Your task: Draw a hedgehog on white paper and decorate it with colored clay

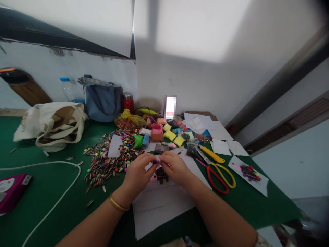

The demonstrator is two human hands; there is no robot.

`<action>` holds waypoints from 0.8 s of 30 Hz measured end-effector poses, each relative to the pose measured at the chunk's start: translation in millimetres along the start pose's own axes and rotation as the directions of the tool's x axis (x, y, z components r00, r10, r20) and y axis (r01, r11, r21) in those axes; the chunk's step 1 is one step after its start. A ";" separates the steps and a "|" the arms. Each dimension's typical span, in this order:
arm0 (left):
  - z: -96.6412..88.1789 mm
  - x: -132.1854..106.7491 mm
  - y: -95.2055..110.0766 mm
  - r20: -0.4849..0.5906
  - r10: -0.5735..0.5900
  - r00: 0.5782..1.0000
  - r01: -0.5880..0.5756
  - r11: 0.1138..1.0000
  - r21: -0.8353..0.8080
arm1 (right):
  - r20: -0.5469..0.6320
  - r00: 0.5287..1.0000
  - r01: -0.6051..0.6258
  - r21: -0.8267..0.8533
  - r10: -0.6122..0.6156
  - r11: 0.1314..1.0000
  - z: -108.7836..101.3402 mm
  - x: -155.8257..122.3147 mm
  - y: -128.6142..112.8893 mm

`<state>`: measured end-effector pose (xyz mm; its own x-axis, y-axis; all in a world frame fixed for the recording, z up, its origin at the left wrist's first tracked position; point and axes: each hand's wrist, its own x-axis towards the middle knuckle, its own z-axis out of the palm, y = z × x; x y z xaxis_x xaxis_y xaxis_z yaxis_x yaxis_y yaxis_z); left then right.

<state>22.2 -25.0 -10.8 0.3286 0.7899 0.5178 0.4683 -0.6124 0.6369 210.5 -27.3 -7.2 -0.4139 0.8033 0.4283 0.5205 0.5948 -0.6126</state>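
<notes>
Purple clay-like piece (155, 161), small and mostly covered by fingers, was held just above the paper sheets (164, 206), near the middle of the head view. The left hand (138, 169) pinched it between thumb and forefinger, and the right hand (176, 168) met it from the other side, thumb and forefinger also pinched on it; the fingertips of both nearly touched. A gold bangle (118, 203) circled the left wrist. Directly beneath the hands lay a pink-faced figure with a dark body (161, 175), partly hidden by the fingers.

Left of the hands spread a heap of striped sunflower seeds (102, 175) mixed with small coloured balls, a white card (115, 145) resting on it. Beyond the hands sat yellow packets (179, 140) and a green packet (138, 141). To the right, scissors with a red loop and a yellow loop (218, 189) lay beside a yellow utility knife (212, 154). Farther right, a seed-covered figure (249, 173) lay on a white rectangle (259, 187) upon the green tabletop (272, 209).
</notes>
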 end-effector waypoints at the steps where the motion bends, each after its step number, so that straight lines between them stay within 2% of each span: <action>1: -0.1 0.1 -0.3 -0.013 -0.009 1.000 0.009 1.000 -0.008 | -0.001 1.000 -0.011 0.022 0.011 1.000 0.1 0.5 0.1; 8: -4.5 1.4 -6.7 -0.093 -0.093 0.991 0.089 0.995 -0.049 | -0.046 0.997 -0.059 0.143 0.066 0.988 -5.1 2.7 2.6; 10: -5.9 1.9 -6.8 -0.069 -0.083 0.994 0.079 0.996 -0.048 | -0.067 0.994 -0.079 0.165 0.091 0.983 -4.9 2.3 4.2; 14: -6.1 1.9 -4.1 0.023 -0.024 0.999 0.022 0.997 0.073 | -0.079 0.977 -0.181 0.193 0.199 0.964 0.9 1.5 6.5; 18: -5.0 1.3 -1.7 0.052 0.021 0.998 -0.028 0.991 0.133 | -0.065 0.968 -0.222 0.234 0.243 0.947 5.5 1.5 5.7; 21: -6.5 1.9 -3.4 0.015 -0.014 1.000 0.013 0.996 0.089 | -0.079 0.961 -0.241 0.246 0.267 0.939 4.9 1.6 7.5; 24: -7.2 3.0 -8.0 -0.019 -0.104 0.994 0.104 0.994 -0.018 | -0.090 0.938 -0.296 0.297 0.335 0.908 3.5 0.9 12.3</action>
<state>13.6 -17.9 -10.2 0.2625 0.8484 0.4597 0.4852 -0.5278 0.6971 213.9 -19.3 -16.7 -0.1466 0.9554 0.2565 0.3734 0.2936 -0.8800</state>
